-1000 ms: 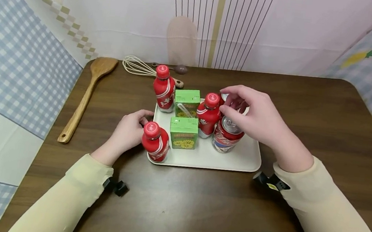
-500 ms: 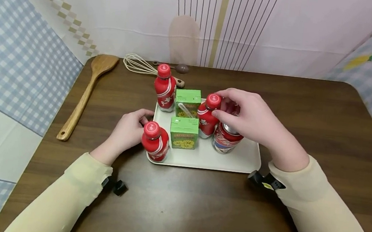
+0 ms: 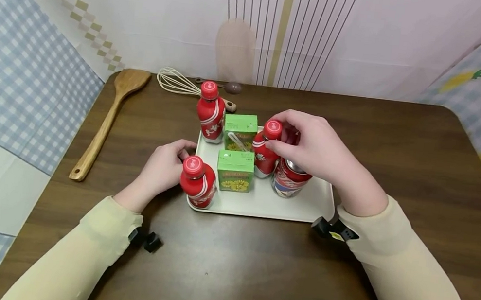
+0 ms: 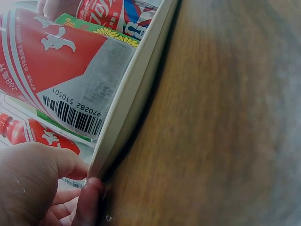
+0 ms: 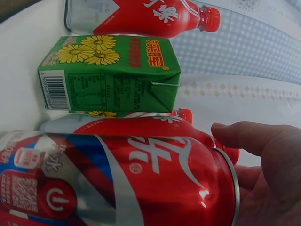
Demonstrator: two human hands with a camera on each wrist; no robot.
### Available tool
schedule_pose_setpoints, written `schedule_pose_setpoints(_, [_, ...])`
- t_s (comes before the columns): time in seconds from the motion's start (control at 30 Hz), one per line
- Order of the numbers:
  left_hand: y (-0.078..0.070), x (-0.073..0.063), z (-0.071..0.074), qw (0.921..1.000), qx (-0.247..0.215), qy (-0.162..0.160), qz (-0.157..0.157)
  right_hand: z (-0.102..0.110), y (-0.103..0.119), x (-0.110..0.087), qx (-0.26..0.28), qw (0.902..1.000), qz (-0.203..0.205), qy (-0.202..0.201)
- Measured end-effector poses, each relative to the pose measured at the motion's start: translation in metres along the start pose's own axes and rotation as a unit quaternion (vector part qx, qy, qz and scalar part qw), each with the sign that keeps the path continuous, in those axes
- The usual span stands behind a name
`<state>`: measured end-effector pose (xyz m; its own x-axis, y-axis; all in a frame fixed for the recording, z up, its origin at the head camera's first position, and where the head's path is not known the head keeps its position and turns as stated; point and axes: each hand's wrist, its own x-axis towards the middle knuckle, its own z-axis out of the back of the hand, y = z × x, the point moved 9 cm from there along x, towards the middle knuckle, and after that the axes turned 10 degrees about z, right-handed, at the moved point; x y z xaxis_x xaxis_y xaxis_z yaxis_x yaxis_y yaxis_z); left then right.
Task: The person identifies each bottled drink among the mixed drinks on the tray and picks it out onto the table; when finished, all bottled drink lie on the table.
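A white tray (image 3: 278,209) bears red bottles, green drink cartons and a red can. My left hand (image 3: 164,164) pinches the tray's left rim, thumb and finger on either side of it in the left wrist view. Beside that hand stands the front-left bottle (image 3: 198,184). My right hand (image 3: 312,140) reaches over the can (image 3: 287,182) and holds the middle bottle (image 3: 264,156) by its neck, thumb in front, fingers behind the cap. The bottle stands upright against the cartons. In the right wrist view the can (image 5: 117,179) partly covers this bottle.
The front carton (image 3: 235,176) and back carton (image 3: 241,122), with a white straw between, fill the tray's middle. Another bottle (image 3: 210,117) stands at the back-left corner. Behind lie a whisk (image 3: 177,82) and a dark spoon (image 3: 231,88); a wooden spatula (image 3: 109,121) lies left.
My right hand has moved left from above the cans to the middle bottle's neck and taken hold of it. My left hand has stayed at the tray's rim.
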<state>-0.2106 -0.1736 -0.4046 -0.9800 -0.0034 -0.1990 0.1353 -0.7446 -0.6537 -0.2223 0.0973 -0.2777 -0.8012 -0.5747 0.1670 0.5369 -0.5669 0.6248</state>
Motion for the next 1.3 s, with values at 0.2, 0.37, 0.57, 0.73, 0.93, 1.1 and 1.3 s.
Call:
schedule_pose_setpoints(0.2, [-0.0020, 0.0013, 0.0024, 1.0000, 0.005, -0.006, -0.005, -0.0031, -0.0016, 0.0017, 0.006, 0.9997, -0.026, 0.003])
schedule_pose_setpoints(0.37, [-0.0013, -0.0004, 0.0012, 1.0000, 0.003, -0.003, 0.000, -0.0060, -0.0018, 0.0032, -0.005, 0.9997, -0.022, 0.007])
schedule_pose_setpoints(0.57, [-0.0021, 0.0002, 0.0009, 1.0000, 0.005, -0.003, -0.001, -0.0048, -0.0025, 0.0029, 0.001, 0.9999, -0.017, -0.001])
schedule_pose_setpoints(0.73, [-0.0030, -0.0011, 0.0009, 1.0000, 0.006, -0.005, 0.000, -0.0040, -0.0015, 0.0023, 0.009, 0.9999, -0.013, -0.004])
schedule_pose_setpoints(0.93, [-0.0017, -0.0034, 0.0016, 0.9999, 0.010, -0.008, 0.003, -0.0052, 0.0018, 0.0024, 0.004, 1.0000, -0.005, -0.001])
schedule_pose_setpoints(1.1, [0.0004, -0.0034, 0.0029, 0.9999, 0.012, -0.011, 0.006, -0.0064, 0.0043, 0.0055, -0.003, 1.0000, 0.001, -0.001])
schedule_pose_setpoints(1.3, [-0.0004, -0.0023, 0.0000, 0.9999, 0.010, -0.004, 0.010, -0.0067, 0.0009, 0.0041, -0.004, 0.9999, -0.011, 0.000])
